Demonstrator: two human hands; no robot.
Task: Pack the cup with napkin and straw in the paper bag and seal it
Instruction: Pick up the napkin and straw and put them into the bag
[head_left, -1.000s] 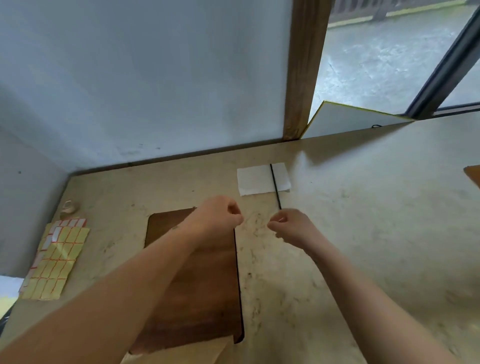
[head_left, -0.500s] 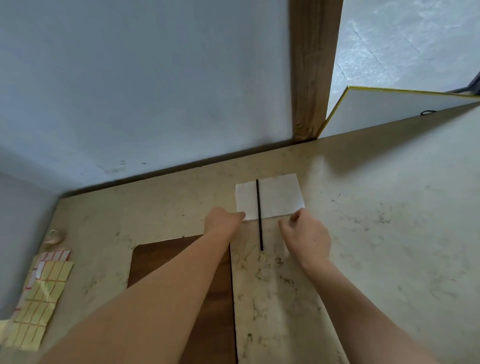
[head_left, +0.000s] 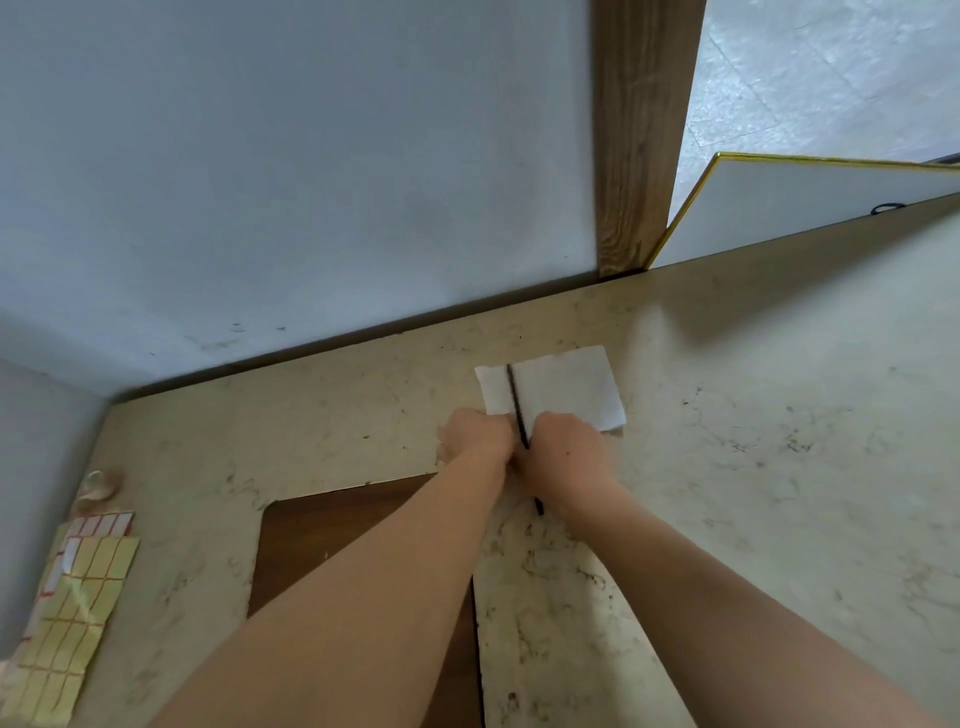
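A white napkin (head_left: 563, 387) lies flat on the beige marbled counter (head_left: 779, 467) near the back wall. A thin black straw (head_left: 514, 400) lies slanted across the napkin's left part, and its near end sticks out below my right wrist. My left hand (head_left: 475, 436) is curled at the napkin's near left corner. My right hand (head_left: 563, 454) is curled over the near edge, with its thumb side against the straw. The two hands touch each other with the straw between them. Their fingertips are hidden. No cup or paper bag is in view.
A dark wooden board (head_left: 363, 525) lies on the counter under my left forearm. Yellow sticker sheets (head_left: 78, 597) and a small tape roll (head_left: 96, 486) lie at the far left. A wooden post (head_left: 639, 135) and a leaning white panel (head_left: 810, 208) stand at the back.
Both hands have reached forward from above the board to the napkin's near edge and closed together around the straw. The straw now lies slanted and nearer the napkin's left side.
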